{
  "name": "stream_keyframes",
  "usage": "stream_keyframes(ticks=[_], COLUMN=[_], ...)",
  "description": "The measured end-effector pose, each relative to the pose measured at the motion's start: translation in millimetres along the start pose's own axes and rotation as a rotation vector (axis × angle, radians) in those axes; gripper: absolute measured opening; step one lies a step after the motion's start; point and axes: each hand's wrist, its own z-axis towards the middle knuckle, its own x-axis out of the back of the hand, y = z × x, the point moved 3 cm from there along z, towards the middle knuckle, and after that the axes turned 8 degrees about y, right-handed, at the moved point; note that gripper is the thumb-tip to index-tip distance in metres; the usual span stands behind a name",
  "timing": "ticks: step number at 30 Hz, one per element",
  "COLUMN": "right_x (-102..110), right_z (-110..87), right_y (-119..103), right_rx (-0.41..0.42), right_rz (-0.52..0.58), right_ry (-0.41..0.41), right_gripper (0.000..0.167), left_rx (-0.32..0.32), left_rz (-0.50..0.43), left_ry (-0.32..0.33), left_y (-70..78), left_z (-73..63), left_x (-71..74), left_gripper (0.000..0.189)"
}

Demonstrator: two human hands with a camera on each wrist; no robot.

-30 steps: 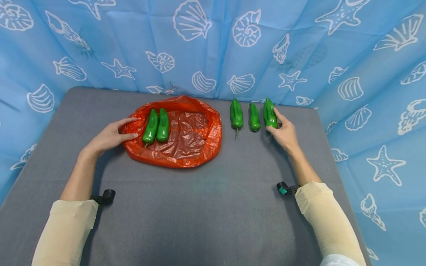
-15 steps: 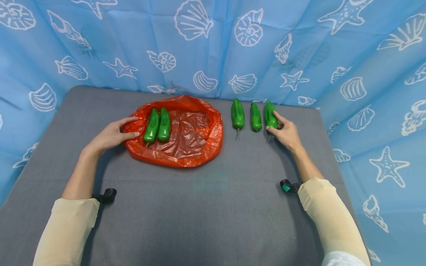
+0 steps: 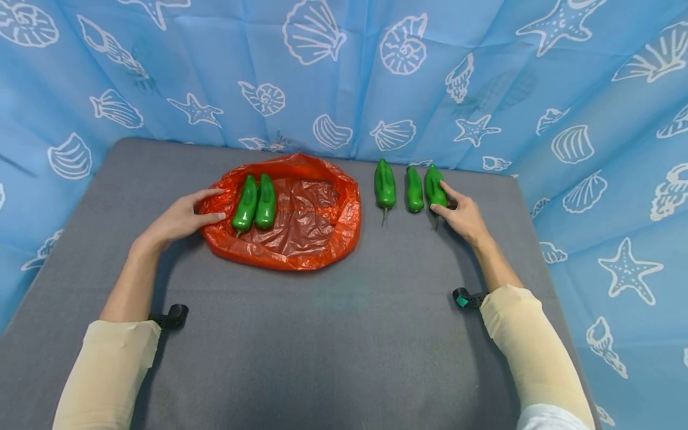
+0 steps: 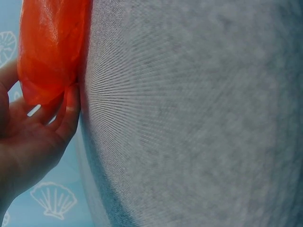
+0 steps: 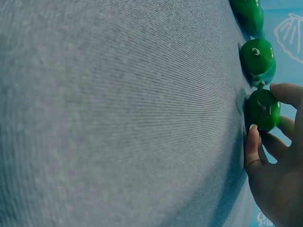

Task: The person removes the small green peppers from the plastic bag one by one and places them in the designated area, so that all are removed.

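An oval red plastic bag [image 3: 344, 239] lies with its mouth spread wide and its rim rolled. Two green peppers, a left one [image 3: 245, 204] and a right one [image 3: 266, 203], lie side by side in its left part. My left hand [image 3: 174, 222] holds the bag's left side, thumb and index finger over the rim; the left wrist view shows other fingers against its outer wall. At the far right, my right hand [image 3: 463, 216] grips a green pepper [image 3: 434, 186] between thumb and fingers, stem toward me. Left of it lie another green pepper [image 3: 414, 191] and a longer one [image 3: 384, 185].
A grey cloth-covered table [image 3: 322, 346] carries everything. Blue curtain [image 3: 371, 77] with white shell and starfish prints hangs along the back and right edges, close behind the row of peppers. Black wrist cameras, left [image 3: 174, 316] and right [image 3: 466, 298], are worn on both forearms.
The pepper in my right hand has shifted slightly toward me and nearer the middle pepper. My left hand and the bag stay put; the whole head view has moved a little.
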Motion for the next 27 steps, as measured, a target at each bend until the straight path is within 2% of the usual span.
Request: stream_keyframes(ticks=[12, 17, 27], right_x=[4, 7, 5], right_z=[-2.6, -3.6, -10.2], right_y=[1, 0, -14], right_rx=[-0.001, 0.051, 0.176], right_rz=[0.022, 0.026, 0.082], right_ry=[0.056, 0.1, 0.261], right_gripper=[0.068, 0.067, 0.063], left_rx=[-0.008, -0.009, -0.008], left_rz=[0.006, 0.002, -0.006], left_ry=[0.004, 0.007, 0.004], left_y=[0.8, 1.1, -0.1], left_z=[-0.4, -0.9, -1.7], left_x=[-0.4, -0.5, -2.0], left_gripper=[0.074, 0.074, 0.076])
